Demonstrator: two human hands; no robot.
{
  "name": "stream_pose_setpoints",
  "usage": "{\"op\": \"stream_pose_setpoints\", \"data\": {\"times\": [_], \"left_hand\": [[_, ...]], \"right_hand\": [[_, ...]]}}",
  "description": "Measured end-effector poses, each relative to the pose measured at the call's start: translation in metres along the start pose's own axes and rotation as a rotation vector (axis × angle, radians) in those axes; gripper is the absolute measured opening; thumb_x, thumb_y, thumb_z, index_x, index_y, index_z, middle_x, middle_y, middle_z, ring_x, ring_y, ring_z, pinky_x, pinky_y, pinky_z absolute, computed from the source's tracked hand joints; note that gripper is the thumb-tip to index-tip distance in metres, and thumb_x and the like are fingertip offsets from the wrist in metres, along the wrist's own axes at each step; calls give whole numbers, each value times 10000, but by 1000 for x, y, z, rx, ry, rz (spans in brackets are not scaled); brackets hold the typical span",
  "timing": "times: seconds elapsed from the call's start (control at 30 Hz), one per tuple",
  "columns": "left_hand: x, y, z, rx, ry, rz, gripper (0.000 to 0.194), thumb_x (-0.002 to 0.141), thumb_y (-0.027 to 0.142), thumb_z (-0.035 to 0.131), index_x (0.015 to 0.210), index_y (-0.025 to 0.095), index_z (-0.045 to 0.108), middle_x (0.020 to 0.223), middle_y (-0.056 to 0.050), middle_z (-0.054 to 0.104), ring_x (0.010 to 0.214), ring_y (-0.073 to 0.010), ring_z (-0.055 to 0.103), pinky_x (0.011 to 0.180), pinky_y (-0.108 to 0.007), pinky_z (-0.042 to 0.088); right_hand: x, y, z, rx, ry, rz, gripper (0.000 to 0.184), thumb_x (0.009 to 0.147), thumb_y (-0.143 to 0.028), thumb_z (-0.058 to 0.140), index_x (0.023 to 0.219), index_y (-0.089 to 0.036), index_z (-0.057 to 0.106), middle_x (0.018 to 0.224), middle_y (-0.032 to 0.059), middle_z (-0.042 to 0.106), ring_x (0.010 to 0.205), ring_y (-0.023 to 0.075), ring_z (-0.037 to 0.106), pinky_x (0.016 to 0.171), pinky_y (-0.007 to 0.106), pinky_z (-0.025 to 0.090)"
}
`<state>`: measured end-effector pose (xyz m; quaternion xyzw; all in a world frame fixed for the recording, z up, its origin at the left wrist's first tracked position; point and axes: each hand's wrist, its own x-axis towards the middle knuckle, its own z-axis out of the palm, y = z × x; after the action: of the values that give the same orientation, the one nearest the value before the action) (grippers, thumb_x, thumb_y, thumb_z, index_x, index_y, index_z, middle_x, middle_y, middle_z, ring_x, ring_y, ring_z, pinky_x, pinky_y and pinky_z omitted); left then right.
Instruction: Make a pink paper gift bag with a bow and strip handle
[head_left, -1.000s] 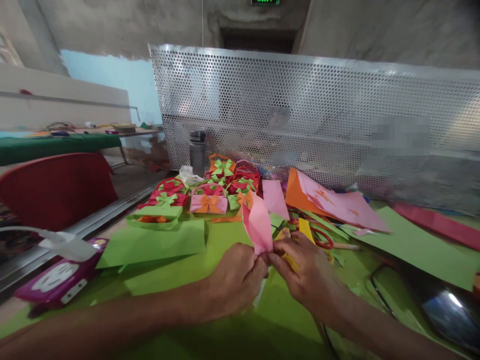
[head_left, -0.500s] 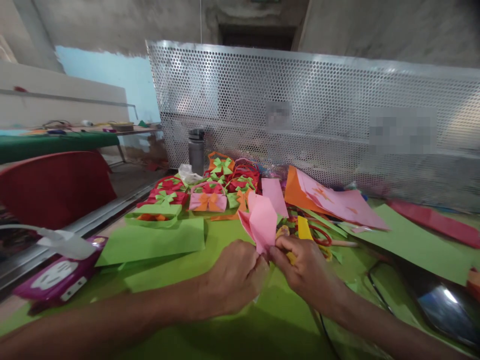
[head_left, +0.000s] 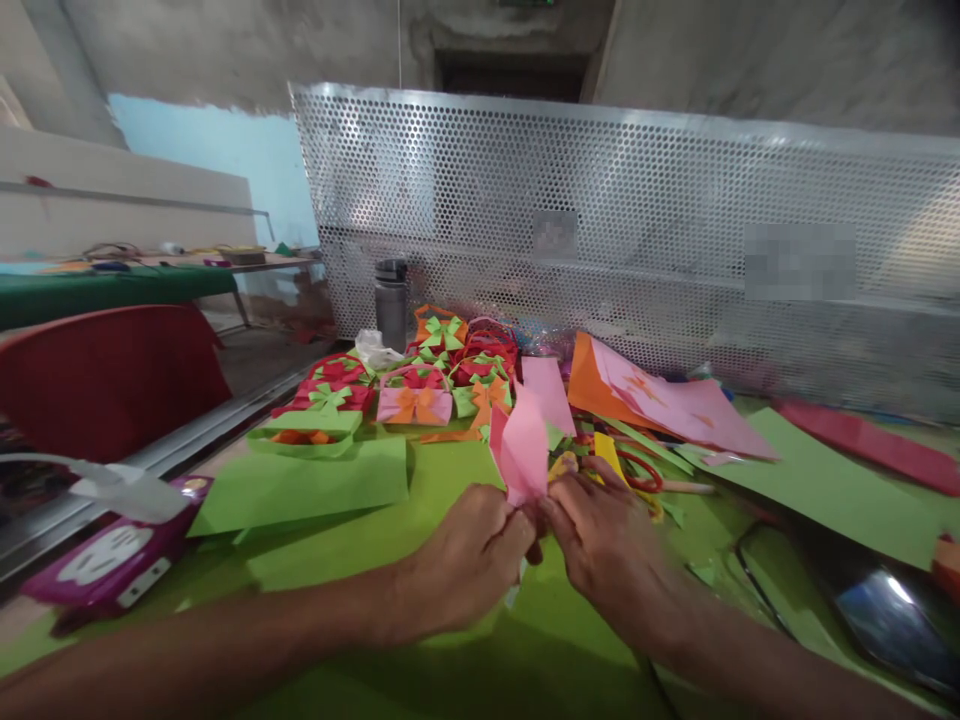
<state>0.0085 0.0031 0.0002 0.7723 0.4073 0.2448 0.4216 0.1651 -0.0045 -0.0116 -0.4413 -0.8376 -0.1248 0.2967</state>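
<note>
A pink folded paper flower [head_left: 523, 445] stands upright over the green tabletop [head_left: 450, 480]. My left hand [head_left: 476, 545] is closed around its lower end, and a bit of pale stem or paper sticks out below the fist. On the other side, the fingers of my right hand [head_left: 600, 530] pinch the flower's base, touching the left fingertips. Exactly what the fingertips press is hidden. Behind the hands sit several small paper bags with bows, among them a pink bag [head_left: 415, 405] with an orange bow.
Green paper [head_left: 307, 485] and a purple power strip [head_left: 112, 560] lie at left. Right of my hands are red-handled scissors [head_left: 643, 470], pink sheets [head_left: 675, 405], a green sheet [head_left: 825, 490] and a dark shiny phone-like object [head_left: 896, 625]. A grey bottle [head_left: 391, 305] stands before a perforated metal screen [head_left: 600, 180].
The pink paper flower has turned and looks narrower. My right hand has rolled over more, with its back facing up, and has moved slightly closer in against the left.
</note>
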Motion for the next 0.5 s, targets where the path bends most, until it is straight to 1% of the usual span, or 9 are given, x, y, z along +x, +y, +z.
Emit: {"op": "stream_pose_setpoints", "data": {"times": [0.13,0.27,0.4,0.5], "left_hand": [[2,-4,1,-221,-3,8,396,820,318,291,629,114,571,581,-45,567,536,-135,544,529,-230,429],[5,-3,0,-332,-55,64,367,773,282,316,624,101,598,605,-69,600,555,-149,558,568,-258,445],[6,-2,-4,-381,-89,150,324,732,243,361,706,75,636,649,-81,616,615,-160,552,629,-274,434],[7,-4,-4,-357,-117,207,324,753,239,369,740,63,641,711,-99,627,672,-169,543,670,-283,424]], "right_hand": [[-1,-3,-3,-48,-18,-81,268,869,-87,348,669,-173,504,633,17,545,634,165,478,790,378,314],[-1,-3,-4,-3,8,-98,204,889,-146,386,759,-151,543,696,40,582,691,181,503,795,388,318],[2,2,-5,126,56,-58,199,889,-176,425,738,-146,552,661,38,582,676,173,506,722,344,331],[3,6,-7,244,62,-26,189,876,-204,476,710,-161,556,643,15,583,634,147,486,671,307,326]]}}
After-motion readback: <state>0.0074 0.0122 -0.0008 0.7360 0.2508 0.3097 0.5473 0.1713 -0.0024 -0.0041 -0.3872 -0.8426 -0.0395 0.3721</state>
